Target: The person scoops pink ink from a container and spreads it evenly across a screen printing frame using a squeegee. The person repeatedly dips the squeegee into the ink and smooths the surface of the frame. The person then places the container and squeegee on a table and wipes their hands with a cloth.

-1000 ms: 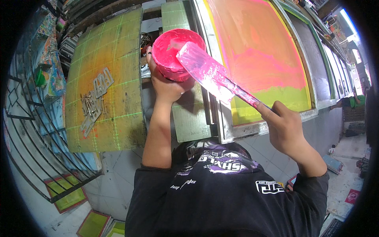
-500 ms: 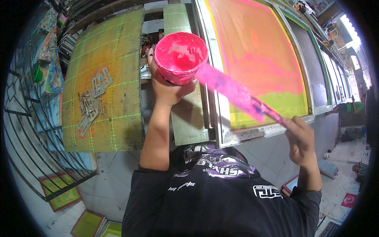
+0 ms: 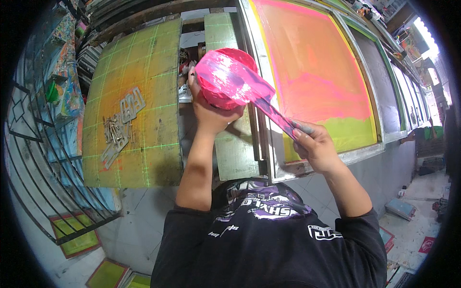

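My left hand (image 3: 211, 115) grips a pink-coated tub (image 3: 242, 59) from the left and below, held above the gap between two boards. A wide spatula (image 3: 228, 77), smeared with glossy pink, lies across the tub's mouth, hiding most of the inside. Its handle is in my closed right hand (image 3: 312, 144), down to the right. Behind that hand is a metal-framed screen (image 3: 317, 57), coloured orange-pink above and yellow-green below. On the gridded yellowish board (image 3: 149, 62) to the left lie metal plates (image 3: 129, 108) and several small bolts (image 3: 113, 126).
A black metal railing (image 3: 29, 153) curves along the left. A narrow pale board (image 3: 235, 161) sits beside the screen. More framed screens (image 3: 377, 77) extend to the right. Coloured frames (image 3: 72, 230) lean low on the floor at left. Stacked flat items (image 3: 401, 209) lie at lower right.
The spatula swung off the tub toward the lower right, then came back up and left across its mouth. My right hand moved with it. The tub has shifted slightly right and down.
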The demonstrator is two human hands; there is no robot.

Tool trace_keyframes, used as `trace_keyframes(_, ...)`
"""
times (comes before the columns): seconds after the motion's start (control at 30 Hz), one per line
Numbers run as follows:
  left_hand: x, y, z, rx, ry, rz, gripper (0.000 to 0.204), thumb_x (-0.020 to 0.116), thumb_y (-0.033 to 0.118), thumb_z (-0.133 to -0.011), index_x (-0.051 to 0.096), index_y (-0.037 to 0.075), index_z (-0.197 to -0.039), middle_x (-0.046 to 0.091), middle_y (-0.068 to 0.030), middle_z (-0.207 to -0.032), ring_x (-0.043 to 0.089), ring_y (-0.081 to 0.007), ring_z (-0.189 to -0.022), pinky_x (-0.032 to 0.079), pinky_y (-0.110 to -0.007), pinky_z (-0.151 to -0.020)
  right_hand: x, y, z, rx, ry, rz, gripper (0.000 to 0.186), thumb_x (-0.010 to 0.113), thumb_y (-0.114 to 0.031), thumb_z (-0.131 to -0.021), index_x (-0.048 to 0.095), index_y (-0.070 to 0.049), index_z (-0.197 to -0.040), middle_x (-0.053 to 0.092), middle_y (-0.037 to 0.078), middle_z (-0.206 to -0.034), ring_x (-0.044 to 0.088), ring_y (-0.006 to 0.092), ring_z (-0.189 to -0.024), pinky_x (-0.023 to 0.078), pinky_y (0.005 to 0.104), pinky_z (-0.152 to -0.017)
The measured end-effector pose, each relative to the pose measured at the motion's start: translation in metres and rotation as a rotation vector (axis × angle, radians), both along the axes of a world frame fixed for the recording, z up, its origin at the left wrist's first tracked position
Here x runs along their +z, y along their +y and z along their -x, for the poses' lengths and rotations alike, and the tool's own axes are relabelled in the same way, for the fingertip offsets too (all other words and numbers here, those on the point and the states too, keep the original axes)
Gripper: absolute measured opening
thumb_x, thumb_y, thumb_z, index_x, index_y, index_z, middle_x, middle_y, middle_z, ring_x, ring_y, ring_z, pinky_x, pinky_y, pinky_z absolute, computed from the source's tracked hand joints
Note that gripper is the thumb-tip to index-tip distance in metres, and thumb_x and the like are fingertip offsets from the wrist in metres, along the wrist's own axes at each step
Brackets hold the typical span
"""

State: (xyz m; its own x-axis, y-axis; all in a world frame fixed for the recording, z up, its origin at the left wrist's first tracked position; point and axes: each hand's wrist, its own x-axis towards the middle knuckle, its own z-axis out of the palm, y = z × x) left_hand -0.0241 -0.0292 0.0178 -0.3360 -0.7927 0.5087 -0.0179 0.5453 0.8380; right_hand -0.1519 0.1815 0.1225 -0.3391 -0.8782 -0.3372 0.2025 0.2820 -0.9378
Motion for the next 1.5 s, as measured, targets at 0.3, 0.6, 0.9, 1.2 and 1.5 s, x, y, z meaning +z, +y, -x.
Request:
trace_keyframes(0.3,-0.018,-0.013,-0.001,0.044,-0.112,0.141,0.122,0.086,0.042,-0.037,0.026,0.001,-0.135,0.032,-0.0246,-0.136,0.034,-0.0367,-0.126,0.025,-0.042,-0.107,0.018,0.046,-0.001,-0.050,-0.062,-0.167,0.031,0.049,-0.010,-0.092,0.054,0.001,-0.120,0.040,-0.006,-0.059,0.033,0.0038,-0.048,0.025,0.0201,-0.043)
trace_keyframes(0.6,-0.002,-0.003,0.000,-0.090,0.094,-0.096,0.119,0.087,0.028,-0.040,0.022,-0.001,-0.135,0.042,-0.0160,-0.126,0.045,-0.0258,-0.116,0.036,-0.037,-0.100,0.027,0.094,0.001,-0.219,0.054,-0.114,0.034,0.053,-0.014,-0.090,0.053,0.003,-0.120,0.045,-0.003,-0.062,0.037,0.0061,-0.050,0.028,0.0204,-0.045)
trace_keyframes(0.9,0.014,0.012,-0.002,-0.096,0.127,-0.251,0.081,0.087,0.014,-0.045,0.050,0.000,-0.115,0.057,-0.0094,-0.106,0.058,-0.0199,-0.093,0.048,-0.033,-0.085,0.007,0.165,0.086,-0.574,0.673,-0.038,0.036,0.053,-0.017,-0.090,0.054,0.001,-0.121,0.056,0.003,-0.087,0.050,0.0115,-0.075,0.040,0.0226,-0.065)
trace_keyframes(1.2,-0.027,-0.003,-0.007,0.059,0.161,-0.190,0.084,0.081,0.004,-0.051,0.040,-0.002,-0.124,0.054,-0.0123,-0.112,0.057,-0.0229,-0.098,0.048,-0.036,-0.086,0.059,0.201,0.207,-0.463,1.234,-0.273,0.032,0.060,-0.014,-0.083,0.061,-0.001,-0.113,0.064,0.009,-0.101,0.056,0.0141,-0.091,0.041,0.0257,-0.083)
trace_keyframes(1.5,-0.045,-0.013,-0.038,0.020,0.242,-0.189,0.069,0.073,-0.003,-0.066,0.037,-0.001,-0.125,0.055,-0.0148,-0.110,0.060,-0.0235,-0.090,0.055,-0.038,-0.074,0.100,0.198,0.344,0.038,1.683,-0.527,0.026,0.068,-0.024,-0.078,0.069,-0.006,-0.096,0.066,0.011,-0.089,0.063,0.0244,-0.080,0.048,0.0327,-0.075)
